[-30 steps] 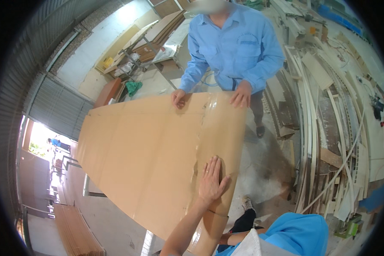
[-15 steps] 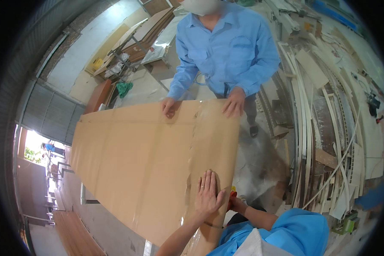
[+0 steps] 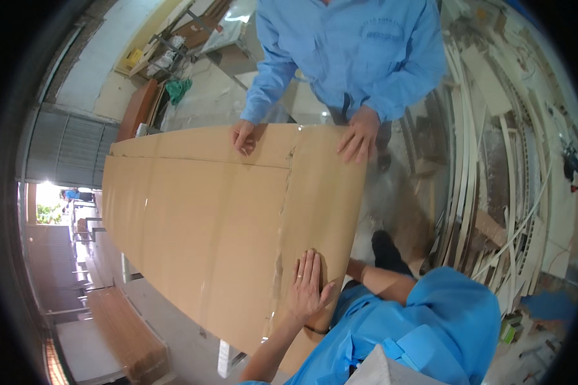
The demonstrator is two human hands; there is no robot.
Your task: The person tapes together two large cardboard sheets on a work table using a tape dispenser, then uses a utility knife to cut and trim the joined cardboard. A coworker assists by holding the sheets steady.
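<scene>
My left hand [image 3: 308, 282] lies flat, fingers stretched, on a large cardboard-wrapped panel [image 3: 205, 212] near its right end. A ring shows on one finger. Clear tape crosses the cardboard, and a taped seam [image 3: 279, 256] runs just left of that hand. My right forearm [image 3: 382, 282] reaches behind the panel's right edge, which hides the hand and anything in it. Across the panel, a co-worker in a blue shirt [image 3: 347, 58] rests one hand [image 3: 359, 135] on the far right corner. The co-worker's other hand [image 3: 243, 136] rests on the far edge with fingers curled.
Long strips and offcuts [image 3: 488, 186] are piled along the right side. A wrapped stack of boards [image 3: 125, 333] stands at lower left. A green cloth [image 3: 178, 90] and a brown board [image 3: 137, 110] are beyond the panel's far left end. Another person [image 3: 77, 195] is far off by the bright doorway.
The view has shifted, and more of my blue shirt shows. My right hand, earlier seen beside the panel's edge with something red and yellow, is now hidden. My left hand stays flat on the cardboard.
</scene>
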